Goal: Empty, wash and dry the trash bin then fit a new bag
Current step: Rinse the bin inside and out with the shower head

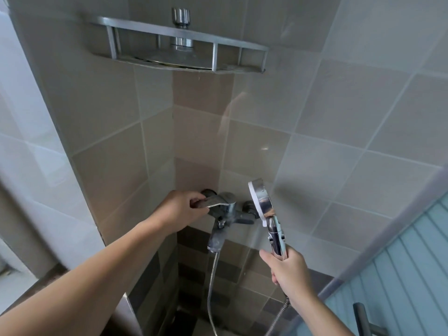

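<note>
I face the tiled corner of a shower stall. My left hand (180,209) grips the lever of the chrome mixer tap (224,214) fixed low in the corner. My right hand (289,269) holds the handle of a chrome and white hand shower (263,204), its head upright and facing left beside the tap. A metal hose (212,282) hangs from the tap's spout toward the floor and loops back to the handle. No trash bin shows in this view.
A metal corner shelf (179,48) is mounted high up, with an overhead shower fitting (180,18) behind it. A glass shower door with a handle (363,321) stands at the lower right. Dark tiles line the floor below the tap.
</note>
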